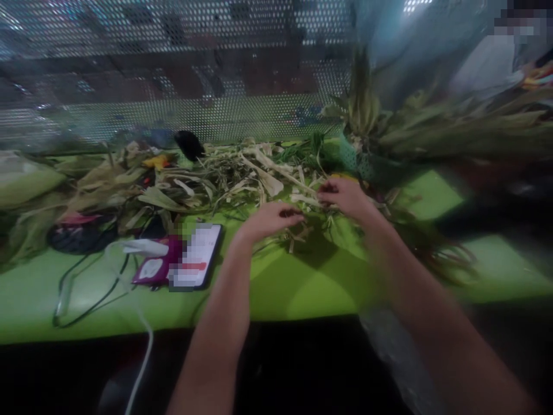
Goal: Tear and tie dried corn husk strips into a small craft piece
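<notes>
My left hand [273, 220] hovers over the green table with its fingers curled together. Just below its fingertips are thin, pale dried strips [298, 235]; whether the fingers grip them is unclear in the blur. To its right, my right hand [343, 196] has its fingertips drawn together beside more pale strips [305, 199]. What lies between those fingers, if anything, I cannot make out. In front of both hands spreads a tangled heap of dried husks and stalks [233, 170], which look like corn husk.
A phone [211, 253], a purple tissue pack [162, 265] and a white cable [147, 328] lie left of my left arm. A teal basket [352, 153] holds upright dry leaves at the back right. A perforated metal panel [242, 115] stands behind the green table [302, 294].
</notes>
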The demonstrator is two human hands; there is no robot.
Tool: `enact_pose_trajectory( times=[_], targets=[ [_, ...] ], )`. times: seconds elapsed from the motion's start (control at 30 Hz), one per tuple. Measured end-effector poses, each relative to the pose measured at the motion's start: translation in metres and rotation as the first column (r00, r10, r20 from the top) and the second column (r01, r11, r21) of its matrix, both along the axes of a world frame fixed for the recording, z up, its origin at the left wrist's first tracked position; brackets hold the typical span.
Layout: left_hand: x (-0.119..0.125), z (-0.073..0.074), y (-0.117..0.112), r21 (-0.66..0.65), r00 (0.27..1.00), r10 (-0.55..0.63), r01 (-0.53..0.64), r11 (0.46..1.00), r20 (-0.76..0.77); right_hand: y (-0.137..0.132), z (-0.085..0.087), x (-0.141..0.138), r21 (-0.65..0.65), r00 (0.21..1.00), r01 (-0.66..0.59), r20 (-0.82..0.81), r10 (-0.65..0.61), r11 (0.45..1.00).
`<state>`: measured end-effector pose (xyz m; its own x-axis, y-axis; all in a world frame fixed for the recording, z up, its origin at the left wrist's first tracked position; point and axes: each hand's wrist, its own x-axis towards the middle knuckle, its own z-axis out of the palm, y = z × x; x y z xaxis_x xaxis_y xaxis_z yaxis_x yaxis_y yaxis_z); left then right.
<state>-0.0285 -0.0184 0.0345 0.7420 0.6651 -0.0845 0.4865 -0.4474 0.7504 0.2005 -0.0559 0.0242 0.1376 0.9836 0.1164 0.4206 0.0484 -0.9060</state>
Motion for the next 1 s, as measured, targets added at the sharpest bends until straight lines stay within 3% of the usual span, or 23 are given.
enact_pose_trajectory(
  times=[0.1, 0.17, 0.3, 0.4, 0.47, 0.53, 0.73, 1.0],
  targets=[
    [0.012, -0.010, 0.001, -0.040, 0.939, 0.231, -0.228, 0.973, 0.255, 0.000, -0.001, -0.007, -0.051, 0.964, -0.070, -0.261, 0.055, 0.996],
    [0.020, -0.018, 0.002, -0.138, 0.873, 0.300, -0.267, 0.954, 0.385, -0.002, -0.001, -0.014, -0.054, 0.949, -0.112, -0.301, 0.091, 0.992],
    [0.031, -0.029, 0.005, -0.281, 0.755, 0.402, -0.294, 0.914, 0.518, -0.008, -0.001, -0.029, -0.019, 0.951, -0.150, -0.277, 0.139, 0.988],
    [0.033, -0.033, 0.007, -0.306, 0.716, 0.447, -0.329, 0.893, 0.536, -0.013, -0.003, -0.035, 0.030, 0.986, -0.128, -0.106, 0.130, 0.991],
    [0.033, -0.036, 0.007, -0.314, 0.704, 0.454, -0.331, 0.890, 0.546, -0.014, -0.005, -0.037, 0.082, 0.993, -0.102, 0.070, 0.097, 0.991],
    [0.035, -0.037, 0.006, -0.318, 0.701, 0.445, -0.315, 0.894, 0.557, -0.014, -0.006, -0.037, 0.102, 0.990, -0.077, 0.124, 0.064, 0.992],
    [0.034, -0.028, 0.001, -0.417, 0.660, 0.436, -0.200, 0.887, 0.611, -0.014, -0.002, -0.044, -0.050, 0.954, -0.100, -0.290, 0.081, 0.994],
    [0.031, -0.019, -0.003, -0.488, 0.642, 0.458, -0.146, 0.861, 0.615, -0.018, 0.007, -0.047, -0.088, 0.937, -0.114, -0.341, 0.078, 0.990]
  ],
)
